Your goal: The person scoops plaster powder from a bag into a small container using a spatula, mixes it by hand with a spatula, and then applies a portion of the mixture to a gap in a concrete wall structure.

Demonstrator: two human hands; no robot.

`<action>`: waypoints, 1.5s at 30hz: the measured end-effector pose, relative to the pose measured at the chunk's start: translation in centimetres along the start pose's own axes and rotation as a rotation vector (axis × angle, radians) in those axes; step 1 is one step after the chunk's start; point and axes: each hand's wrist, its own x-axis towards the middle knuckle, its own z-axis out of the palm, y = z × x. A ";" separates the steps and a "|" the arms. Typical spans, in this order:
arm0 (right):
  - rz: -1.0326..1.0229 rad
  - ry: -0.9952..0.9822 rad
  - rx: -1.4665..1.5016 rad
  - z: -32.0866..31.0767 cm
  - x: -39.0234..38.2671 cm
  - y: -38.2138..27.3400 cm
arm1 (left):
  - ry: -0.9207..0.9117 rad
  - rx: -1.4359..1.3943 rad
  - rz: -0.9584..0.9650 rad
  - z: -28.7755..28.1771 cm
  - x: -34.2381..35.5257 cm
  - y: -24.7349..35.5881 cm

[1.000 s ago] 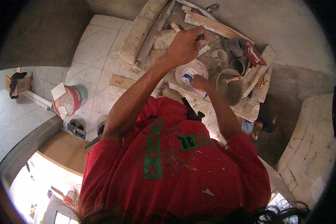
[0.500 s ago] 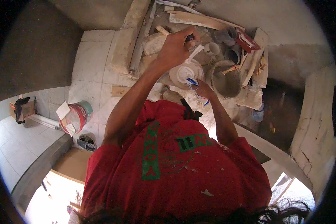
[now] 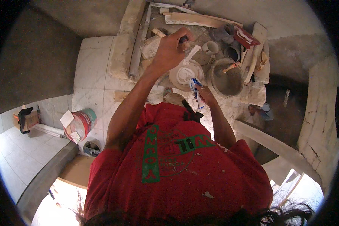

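My left hand (image 3: 171,49) is closed around the dark handle of a narrow tool (image 3: 192,54). White paste coats the tool's end, which slants over a round pale tub (image 3: 172,77). Thick white paste (image 3: 185,75) lies in the middle of the tub. At the tub's near right side, my right hand (image 3: 205,94) grips a crumpled blue-and-white packet (image 3: 196,87), its upper end by the tub's rim. A round bucket of grey mix (image 3: 229,83) stands to the right, with an orange-handled tool (image 3: 231,67) across its rim.
Behind the tub are a white cup (image 3: 210,47), grey pipe pieces (image 3: 223,33) and a red float (image 3: 246,36). Wooden boards (image 3: 192,19) lie farther back. A long ledge (image 3: 121,56) runs to the left. A red-and-green bucket (image 3: 83,122) stands on the tiles.
The view has shifted slightly. The packet in my right hand has turned more upright. My left hand still holds the paste-coated tool over the tub.
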 end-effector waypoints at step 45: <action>-0.413 -0.265 0.707 -3.6 -4.3 -6.1 | 0.199 -0.604 -0.405 -4.5 -4.8 -9.4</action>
